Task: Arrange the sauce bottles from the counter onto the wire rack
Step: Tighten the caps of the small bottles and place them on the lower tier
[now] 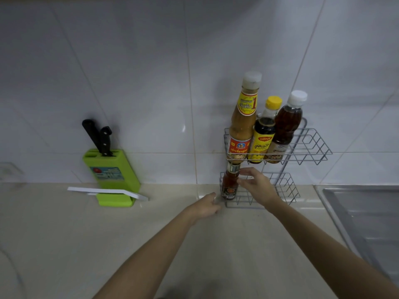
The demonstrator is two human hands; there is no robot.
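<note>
A grey two-tier wire rack (pixel 311 145) stands against the tiled wall. Its upper basket holds three bottles: a tall orange sauce bottle (pixel 243 121), a yellow-capped dark bottle (pixel 263 134) and a white-capped brown bottle (pixel 286 124). A small red-brown bottle (pixel 230 184) with a silver cap stands upright at the left end of the lower basket (pixel 285 190). My right hand (pixel 257 186) reaches in from the right, thumb and fingers closed on that small bottle. My left hand (pixel 205 207) lies on the counter, its fingers curled against the lower basket's front left corner. Whether it grips the wire is unclear.
A green knife block (pixel 112 175) with two black-handled knives stands at the left by the wall, with a white strip (pixel 108 192) lying in front of it. A steel sink (pixel 364 216) begins right of the rack. The beige counter (pixel 64 234) spreads out in front.
</note>
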